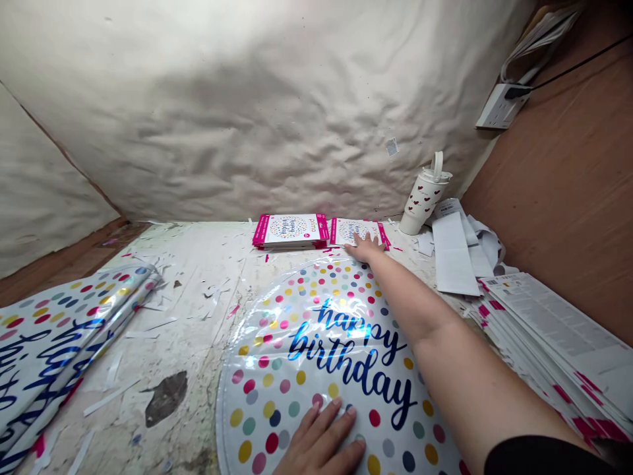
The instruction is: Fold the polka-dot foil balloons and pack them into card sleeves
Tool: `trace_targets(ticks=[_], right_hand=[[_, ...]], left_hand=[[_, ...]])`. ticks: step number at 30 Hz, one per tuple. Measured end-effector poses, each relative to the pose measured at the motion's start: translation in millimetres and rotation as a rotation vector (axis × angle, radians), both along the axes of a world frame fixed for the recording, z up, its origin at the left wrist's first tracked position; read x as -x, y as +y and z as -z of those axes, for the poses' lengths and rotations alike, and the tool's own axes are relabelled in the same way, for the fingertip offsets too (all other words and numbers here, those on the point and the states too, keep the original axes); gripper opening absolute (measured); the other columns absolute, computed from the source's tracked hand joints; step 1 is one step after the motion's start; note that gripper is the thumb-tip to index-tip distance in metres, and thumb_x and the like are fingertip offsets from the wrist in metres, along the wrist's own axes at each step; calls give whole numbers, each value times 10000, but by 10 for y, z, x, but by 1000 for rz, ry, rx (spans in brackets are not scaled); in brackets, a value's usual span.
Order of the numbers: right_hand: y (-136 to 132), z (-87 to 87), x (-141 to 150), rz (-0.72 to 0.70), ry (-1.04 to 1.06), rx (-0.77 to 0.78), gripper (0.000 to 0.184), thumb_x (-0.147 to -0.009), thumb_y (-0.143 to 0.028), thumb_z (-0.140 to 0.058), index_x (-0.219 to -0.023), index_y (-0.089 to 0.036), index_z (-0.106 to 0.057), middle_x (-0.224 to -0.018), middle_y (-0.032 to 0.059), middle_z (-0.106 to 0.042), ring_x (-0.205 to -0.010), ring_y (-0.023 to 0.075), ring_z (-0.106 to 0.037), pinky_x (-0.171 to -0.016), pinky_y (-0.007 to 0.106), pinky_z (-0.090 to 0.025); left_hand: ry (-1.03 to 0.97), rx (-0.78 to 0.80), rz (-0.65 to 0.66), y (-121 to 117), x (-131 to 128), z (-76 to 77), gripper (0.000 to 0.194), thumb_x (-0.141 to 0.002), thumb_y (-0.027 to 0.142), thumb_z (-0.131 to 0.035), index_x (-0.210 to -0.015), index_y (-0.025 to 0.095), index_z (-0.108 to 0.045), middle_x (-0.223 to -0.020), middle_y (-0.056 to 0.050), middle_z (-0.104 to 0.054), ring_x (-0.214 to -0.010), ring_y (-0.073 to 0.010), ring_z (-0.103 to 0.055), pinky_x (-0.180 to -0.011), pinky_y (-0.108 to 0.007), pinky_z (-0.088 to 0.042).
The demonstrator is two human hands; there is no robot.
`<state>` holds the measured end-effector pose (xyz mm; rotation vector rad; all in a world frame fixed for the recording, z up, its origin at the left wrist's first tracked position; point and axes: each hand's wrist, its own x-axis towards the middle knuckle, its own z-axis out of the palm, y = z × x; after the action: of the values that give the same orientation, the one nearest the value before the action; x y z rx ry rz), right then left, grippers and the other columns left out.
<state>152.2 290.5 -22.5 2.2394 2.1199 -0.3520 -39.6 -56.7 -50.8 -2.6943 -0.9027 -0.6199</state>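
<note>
A round foil balloon, flat and uninflated, lies in front of me. It is white with coloured dots and blue "happy birthday" lettering. My left hand rests on its lower part, fingers stretched out and holding nothing. Beyond the balloon's far edge, my right hand reaches onto a small stack of pink-and-white printed packs, its fingers spread over the near side of the top one. Just left of it sits a taller stack of the same packs, which neither hand touches.
More folded dotted foil balloons lie at the left. A white tumbler with hearts stands at the back right, beside loose white paper and piled printed sheets. Paper scraps litter the worn table. A power strip hangs upper right.
</note>
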Motion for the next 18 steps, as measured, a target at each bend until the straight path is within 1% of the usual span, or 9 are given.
trace_targets(ticks=[2, 4, 6, 8, 11, 13, 15, 16, 18], right_hand=[[-31, 20, 17, -34, 36, 27, 662, -804, -683, -272, -1392, -398, -171, -1502, 53, -110, -1343, 357, -99, -993, 596, -125], [-52, -14, 10, -43, 54, 21, 600, -831, -629, -301, -1382, -422, -186, -1505, 32, -103, -1350, 344, -77, -995, 602, -102], [-84, -88, -7, -29, 61, -16, 587, -856, -567, -324, -1395, -378, -188, -1506, 64, -83, -1350, 349, -64, -987, 619, -89], [-155, -184, -13, -23, 70, -79, 620, -874, -505, -341, -1421, -294, -140, -1504, 119, -24, -1349, 358, -37, -987, 623, -88], [-408, -325, 2, -117, 104, -158, 653, -886, -420, -373, -1432, -193, -95, -1498, 149, 31, -1357, 323, -9, -1032, 558, -92], [-726, -402, -12, -251, 143, -155, 621, -873, -385, -428, -1413, -181, -197, -1502, 122, -49, -1361, 275, -67, -1069, 458, -122], [-1187, -466, -89, -393, 186, -103, 538, -847, -378, -492, -1344, -212, -368, -1464, 79, -247, -1323, 234, -230, -1060, 358, -210], [-1466, -493, -157, -465, 214, -57, 474, -837, -380, -511, -1284, -231, -457, -1401, 60, -376, -1267, 217, -340, -1030, 324, -271], [-2078, -531, -338, -612, 297, 74, 346, -831, -403, -516, -1137, -261, -593, -1169, 29, -599, -1063, 188, -537, -926, 298, -389]], left_hand=[[21, -12, 6, 3, 1, 4, 293, -883, 402, -461, -1132, 313, -588, -1210, 38, -594, -1091, -156, -565, -964, -269, -427], [31, -39, 9, 10, 14, 18, 292, -881, 410, -462, -1124, 313, -593, -1199, 44, -601, -1072, -163, -578, -924, -266, -461], [19, -60, 10, 17, 27, 30, 284, -882, 405, -460, -1109, 306, -599, -1179, 42, -615, -1065, -163, -582, -923, -267, -460], [-8, -59, 8, 11, 14, 34, 262, -885, 382, -467, -1090, 291, -603, -1163, 30, -626, -1075, -168, -573, -944, -280, -440], [-52, -20, 56, -51, -100, 4, 212, -891, 320, -481, -1063, 291, -601, -1171, 35, -616, -1114, -188, -538, -965, -318, -415], [-69, 26, 153, -134, -233, -45, 189, -899, 308, -468, -1034, 301, -599, -1179, 47, -603, -1107, -192, -530, -946, -334, -419], [-44, 74, 225, -242, -366, -115, 188, -903, 302, -450, -1018, 267, -594, -1173, 11, -596, -1059, -203, -543, -895, -352, -439], [-10, 97, 240, -303, -416, -153, 191, -899, 282, -448, -1017, 231, -589, -1148, -26, -602, -1011, -210, -558, -848, -355, -456], [67, 149, 254, -422, -469, -226, 184, -879, 223, -453, -991, 154, -582, -990, -82, -633, -850, -209, -583, -702, -336, -479]])
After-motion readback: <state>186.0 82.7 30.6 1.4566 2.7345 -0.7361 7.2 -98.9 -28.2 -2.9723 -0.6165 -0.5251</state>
